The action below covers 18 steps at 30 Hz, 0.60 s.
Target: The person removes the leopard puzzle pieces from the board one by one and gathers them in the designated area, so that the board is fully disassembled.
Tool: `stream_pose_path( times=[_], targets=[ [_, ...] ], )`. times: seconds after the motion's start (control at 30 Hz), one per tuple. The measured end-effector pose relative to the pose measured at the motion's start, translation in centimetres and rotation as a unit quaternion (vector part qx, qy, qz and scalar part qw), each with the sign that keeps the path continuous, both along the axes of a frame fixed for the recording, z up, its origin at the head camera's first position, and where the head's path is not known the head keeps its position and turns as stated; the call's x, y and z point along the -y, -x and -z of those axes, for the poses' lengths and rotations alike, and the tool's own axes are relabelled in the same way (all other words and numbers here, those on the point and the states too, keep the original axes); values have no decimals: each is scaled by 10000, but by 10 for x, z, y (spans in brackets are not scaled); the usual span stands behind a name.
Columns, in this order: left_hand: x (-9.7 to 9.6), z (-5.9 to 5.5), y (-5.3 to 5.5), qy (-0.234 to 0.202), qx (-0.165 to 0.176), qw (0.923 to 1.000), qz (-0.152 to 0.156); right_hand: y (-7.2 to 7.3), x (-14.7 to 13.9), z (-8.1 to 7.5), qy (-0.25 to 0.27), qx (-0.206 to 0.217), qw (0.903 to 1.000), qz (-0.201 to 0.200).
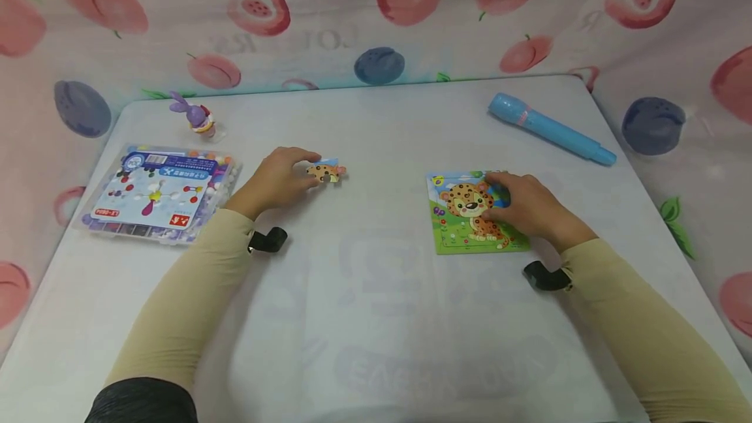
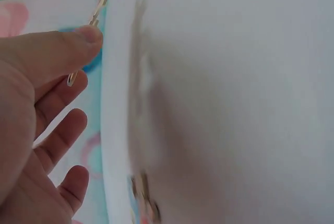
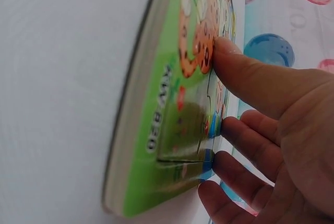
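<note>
My left hand (image 1: 282,178) pinches a small leopard-spotted puzzle piece (image 1: 325,172) between thumb and fingertips. Edge-on, the thin piece (image 2: 99,9) shows past the thumb in the left wrist view, the other fingers loosely bent below. A square puzzle board (image 1: 443,243), green with a cartoon leopard (image 1: 470,204), lies flat on the white table to the right. My right hand (image 1: 531,207) reaches over its right side. In the right wrist view the thumb (image 3: 250,75) touches the picture by the leopard's body, with the other fingertips at the board's surface further along.
A clear plastic case (image 1: 158,191) with a blue label sits on the left of the table (image 1: 364,318). Behind it stands a small purple bunny figure (image 1: 196,116). A light-blue tube (image 1: 552,129) lies at the back right. Fruit-printed cloth (image 1: 329,12) surrounds the table.
</note>
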<state>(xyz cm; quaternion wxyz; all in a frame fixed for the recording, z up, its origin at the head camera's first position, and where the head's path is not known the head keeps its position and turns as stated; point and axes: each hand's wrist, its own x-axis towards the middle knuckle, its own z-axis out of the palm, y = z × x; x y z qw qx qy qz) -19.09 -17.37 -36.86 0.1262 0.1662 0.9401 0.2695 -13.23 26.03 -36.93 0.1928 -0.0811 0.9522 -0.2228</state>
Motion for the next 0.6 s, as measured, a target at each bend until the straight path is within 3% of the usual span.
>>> stream_pose_path(
  times=[0.3,0.6],
  targets=[
    [24,8,4,61,342,9986,-386,0,0,0,3,-76,10000,-33],
    [27,11,5,309,540,9965,-555,-1,0,0,15,-18,10000,7]
  ],
)
